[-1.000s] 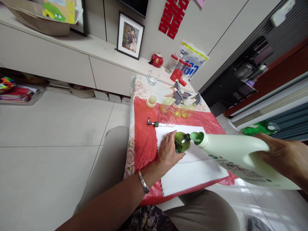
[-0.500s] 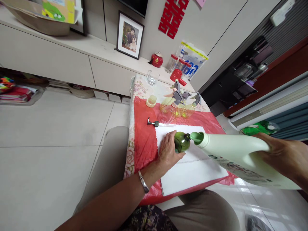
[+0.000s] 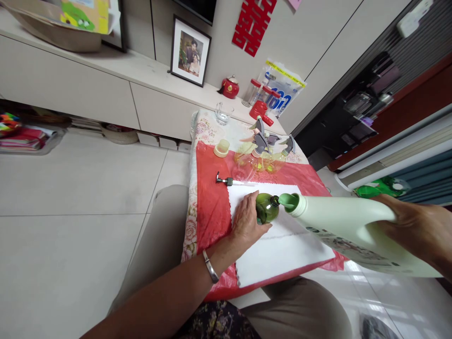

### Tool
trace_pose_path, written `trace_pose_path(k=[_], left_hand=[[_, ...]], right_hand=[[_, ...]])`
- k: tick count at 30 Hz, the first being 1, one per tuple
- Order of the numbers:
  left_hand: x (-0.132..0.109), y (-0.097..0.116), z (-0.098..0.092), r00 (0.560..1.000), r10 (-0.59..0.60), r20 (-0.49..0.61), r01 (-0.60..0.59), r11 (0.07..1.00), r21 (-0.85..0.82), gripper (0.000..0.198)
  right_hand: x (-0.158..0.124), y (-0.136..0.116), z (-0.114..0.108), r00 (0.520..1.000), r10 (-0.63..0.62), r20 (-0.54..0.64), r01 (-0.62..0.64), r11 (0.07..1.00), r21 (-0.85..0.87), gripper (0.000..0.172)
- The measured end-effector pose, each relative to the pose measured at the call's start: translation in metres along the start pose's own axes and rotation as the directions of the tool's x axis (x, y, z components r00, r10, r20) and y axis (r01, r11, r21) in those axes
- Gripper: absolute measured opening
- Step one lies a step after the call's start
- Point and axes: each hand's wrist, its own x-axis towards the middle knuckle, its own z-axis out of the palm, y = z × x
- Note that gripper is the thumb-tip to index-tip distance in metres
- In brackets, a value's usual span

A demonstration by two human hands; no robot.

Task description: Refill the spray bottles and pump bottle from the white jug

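Note:
My left hand (image 3: 249,217) is closed around a small dark-green see-through bottle (image 3: 267,207) above the white cloth (image 3: 286,259). A large pale-green detergent jug (image 3: 339,212) lies tipped on its side in the air, its spout right at the bottle's narrow neck. My right hand (image 3: 409,226) grips the jug's handle, with the fingers partly hidden behind it. Whether liquid runs between spout and neck is too small to tell. A black pump top (image 3: 225,180) lies at the cloth's far left corner. The jug's pale yellow cap (image 3: 221,148) stands beyond it.
Several spray bottles (image 3: 247,162) with grey triggers stand at the far side of the red plastic sheet (image 3: 212,207). Behind them are a glass mug (image 3: 223,113), red-lidded jars (image 3: 251,92) and a red pot (image 3: 230,87). A low cabinet (image 3: 165,110) borders the table's far end.

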Motion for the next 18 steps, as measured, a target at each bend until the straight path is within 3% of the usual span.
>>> trace_pose_path(k=[18], left_hand=[[0.0001,0.0006,-0.0003,1.0,-0.005,0.008,0.005,1.0,0.01,0.092]], right_hand=[[-0.0003,-0.0011,-0.0014,1.0,-0.009,-0.015,0.009,1.0,0.018,0.058]])
